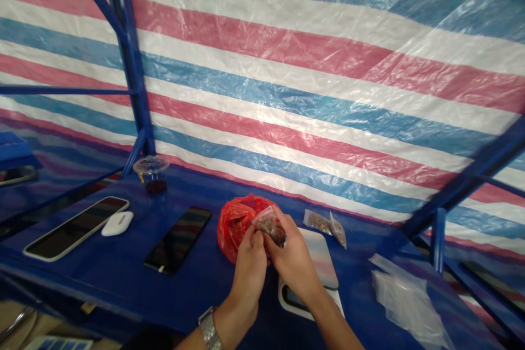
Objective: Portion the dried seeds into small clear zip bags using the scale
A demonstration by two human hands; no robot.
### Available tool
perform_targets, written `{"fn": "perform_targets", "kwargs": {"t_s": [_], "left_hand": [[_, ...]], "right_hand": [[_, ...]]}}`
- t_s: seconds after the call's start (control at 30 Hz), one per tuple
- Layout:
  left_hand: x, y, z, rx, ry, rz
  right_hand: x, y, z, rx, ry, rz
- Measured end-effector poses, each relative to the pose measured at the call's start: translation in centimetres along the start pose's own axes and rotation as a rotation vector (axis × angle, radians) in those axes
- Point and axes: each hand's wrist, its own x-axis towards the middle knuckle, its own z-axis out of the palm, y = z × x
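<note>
Between my two hands is a small clear zip bag [268, 222] with brownish bits inside. My left hand [251, 257] pinches its lower left side, and a metal-band watch [210, 329] is on that wrist. My right hand [293, 251] grips the bag from the right, fingers bent around its edge. Just behind them sits a crumpled red plastic bag [232, 224], its contents mostly hidden. Partly under my right forearm lies a small digital scale [321, 257] with a metal plate and a dark display. Beyond the scale, two filled zip bags [319, 222] rest on the table.
Flat clear bags [406, 295] are piled at the right of the blue table [197, 295]. On the left lie a black phone [179, 239], a white-edged phone [77, 227], a white earbud case [117, 223] and a plastic cup [153, 175] with dark liquid. Blue metal posts [133, 65] frame striped sheeting.
</note>
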Motion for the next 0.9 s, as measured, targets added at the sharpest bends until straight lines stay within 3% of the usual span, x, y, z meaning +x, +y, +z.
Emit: {"fn": "perform_targets", "kwargs": {"t_s": [0.17, 0.27, 0.4, 0.57, 0.9], "left_hand": [[-0.1, 0.4, 0.8, 0.019, 0.007, 0.032], [-0.4, 0.3, 0.6, -0.028, 0.046, -0.057], [-1.3, -0.1, 0.0, -0.152, -0.038, -0.191], [-2.4, 0.0, -0.3, -0.232, -0.021, -0.169], [-2.8, 1.1, -0.4, -0.185, -0.139, -0.338]], "right_hand": [[0.0, 0.4, 0.1, -0.131, -0.084, -0.047], [-0.1, 0.1, 0.0, -0.205, -0.070, -0.051], [-0.1, -0.4, 0.0, -0.280, -0.078, -0.056], [-0.3, -1.2, 0.3, -0.303, -0.091, -0.058], [-0.8, -1.4, 0.3, -0.289, -0.060, -0.036]]}}
